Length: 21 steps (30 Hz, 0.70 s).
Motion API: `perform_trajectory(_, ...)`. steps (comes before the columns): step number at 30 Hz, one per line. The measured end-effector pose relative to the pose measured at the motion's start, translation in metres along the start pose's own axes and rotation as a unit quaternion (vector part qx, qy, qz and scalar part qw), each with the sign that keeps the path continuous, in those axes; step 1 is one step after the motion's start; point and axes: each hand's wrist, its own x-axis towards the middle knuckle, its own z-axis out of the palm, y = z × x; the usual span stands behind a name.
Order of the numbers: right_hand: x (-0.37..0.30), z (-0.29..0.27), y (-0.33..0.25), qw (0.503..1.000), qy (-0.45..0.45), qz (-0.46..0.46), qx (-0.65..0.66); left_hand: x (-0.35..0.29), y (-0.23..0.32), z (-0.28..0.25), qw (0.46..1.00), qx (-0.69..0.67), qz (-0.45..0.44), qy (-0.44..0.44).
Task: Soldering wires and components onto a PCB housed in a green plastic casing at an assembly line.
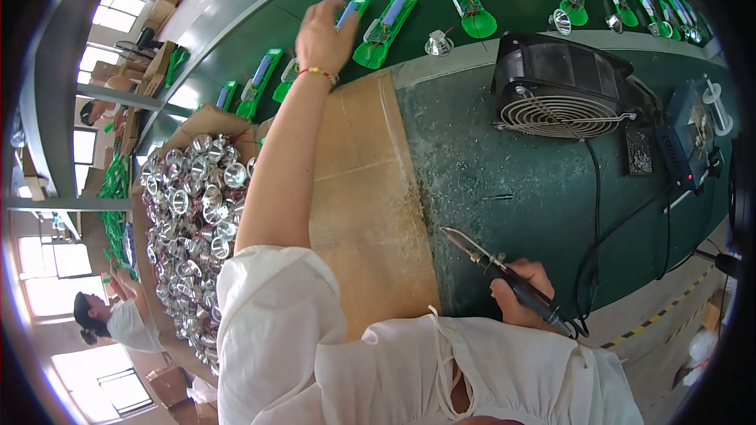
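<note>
My left hand (323,35) reaches over the far side of the bench, its fingers bent round a green flashlight housing (359,6) with a blue battery cell in it. The hand hides most of that housing. My right hand (523,293) grips a soldering iron (529,293) by its black handle near the bench's front edge. The iron's metal tip points up and left, over the scrap-strewn green surface. Just right of my left hand lies another green housing (386,30) with a battery cell and wires.
More green housings (468,6) line the far side, some beside silver reflector cups (439,43). A box of loose reflectors (189,212) stands left of the brown board (354,189). A black fan (559,86) and a blue soldering station (683,149) with cables occupy the right. Other people (118,319) sit at left.
</note>
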Motion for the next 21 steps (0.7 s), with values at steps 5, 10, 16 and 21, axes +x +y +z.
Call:
perform_trajectory(5, 0.002, 0.002, -0.003, 0.999, -0.025, -0.046, -0.005, -0.013, 0.025, 0.028, 0.981, 0.035, 0.049, -0.185)
perform_trajectory(10, -0.003, 0.004, -0.004, 1.000, 0.011, 0.007, -0.007, -0.068, 0.061, -0.033, 0.973, 0.049, -0.058, -0.219)
perform_trajectory(16, 0.004, 0.007, -0.013, 0.998, 0.041, 0.041, 0.001, -0.219, 0.110, -0.122, 0.979, -0.023, -0.100, -0.177)
perform_trajectory(21, 0.005, 0.012, -0.018, 0.998, 0.053, -0.022, -0.004, -0.317, 0.145, -0.137, 0.987, -0.032, -0.133, -0.087)
